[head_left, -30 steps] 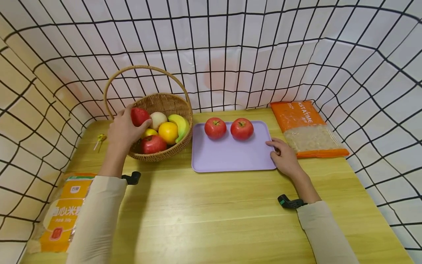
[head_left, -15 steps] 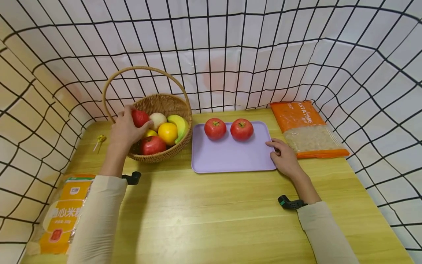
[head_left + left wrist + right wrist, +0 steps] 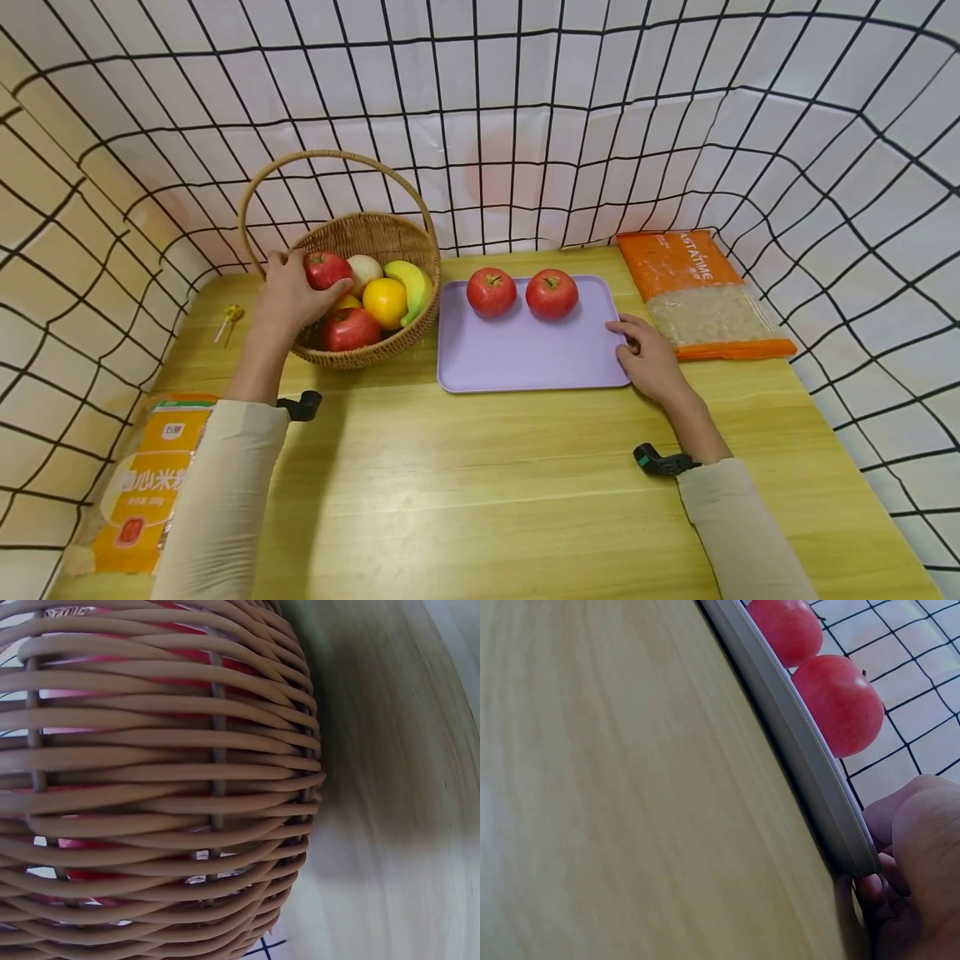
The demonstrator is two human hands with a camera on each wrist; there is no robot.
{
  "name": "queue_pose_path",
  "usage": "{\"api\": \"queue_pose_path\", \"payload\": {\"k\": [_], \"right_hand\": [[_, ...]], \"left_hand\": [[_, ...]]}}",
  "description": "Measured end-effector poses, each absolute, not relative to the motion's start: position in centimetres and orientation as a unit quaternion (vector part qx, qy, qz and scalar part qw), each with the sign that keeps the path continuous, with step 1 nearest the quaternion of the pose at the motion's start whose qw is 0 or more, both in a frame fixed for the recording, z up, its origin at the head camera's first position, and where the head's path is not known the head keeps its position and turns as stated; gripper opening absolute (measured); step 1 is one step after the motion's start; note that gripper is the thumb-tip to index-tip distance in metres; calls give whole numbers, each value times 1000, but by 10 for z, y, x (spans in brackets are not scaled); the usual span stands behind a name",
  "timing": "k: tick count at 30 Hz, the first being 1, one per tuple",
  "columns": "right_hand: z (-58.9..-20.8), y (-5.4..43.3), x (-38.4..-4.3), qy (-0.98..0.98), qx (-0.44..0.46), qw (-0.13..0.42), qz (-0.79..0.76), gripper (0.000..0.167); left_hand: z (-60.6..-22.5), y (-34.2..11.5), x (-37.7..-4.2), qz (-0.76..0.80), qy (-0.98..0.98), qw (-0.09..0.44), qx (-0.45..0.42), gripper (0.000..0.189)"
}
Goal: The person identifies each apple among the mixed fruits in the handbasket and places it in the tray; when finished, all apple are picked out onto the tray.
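My left hand (image 3: 288, 292) reaches over the left rim of the wicker basket (image 3: 375, 352) in the head view. Its thumb and fingers hold a red apple (image 3: 327, 271) on top of the fruit. Another red apple (image 3: 351, 330), an orange (image 3: 386, 302), a pale round fruit (image 3: 365, 271) and a banana (image 3: 411, 283) lie beside it. The left wrist view shows mostly the basket's woven side (image 3: 150, 765), with red behind the gaps. My right hand (image 3: 651, 358) grips the right edge of the lilac tray (image 3: 525, 358), where two red apples (image 3: 491, 292) sit along the back.
A bag with an orange top (image 3: 690, 283) lies right of the tray. An orange-and-yellow food packet (image 3: 142, 492) lies front left, partly under the left sleeve. A lollipop (image 3: 229, 321) rests left of the basket. Grid-patterned cloth (image 3: 510, 133) rises behind the table (image 3: 465, 492).
The apple in my left hand has shifted slightly right and turned, showing more of its face, as the left fingers moved lower around it. The right hand and tray stay put.
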State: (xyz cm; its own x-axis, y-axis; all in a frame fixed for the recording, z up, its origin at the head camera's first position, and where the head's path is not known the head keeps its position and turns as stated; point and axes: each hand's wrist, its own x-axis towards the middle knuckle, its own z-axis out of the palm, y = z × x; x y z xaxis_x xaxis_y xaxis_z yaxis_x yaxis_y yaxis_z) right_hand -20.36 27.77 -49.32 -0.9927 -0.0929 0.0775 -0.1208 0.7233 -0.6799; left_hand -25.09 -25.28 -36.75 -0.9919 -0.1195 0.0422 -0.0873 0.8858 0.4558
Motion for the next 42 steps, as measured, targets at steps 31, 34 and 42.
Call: {"api": "queue_pose_path", "payload": {"k": [31,34,42], "right_hand": [[-495,277,-204,-930,57,20,364,44],[-495,277,-204,-930,56,19,363,44],[-495,278,-205,-930,53,17,364,44]], "left_hand": [[-362,-228,-227,-316,-938,141,-23,88],[-362,-221,-223,-323,-934,148,-38,86],[-359,-200,-215,-338,-919,181,-91,79]]}}
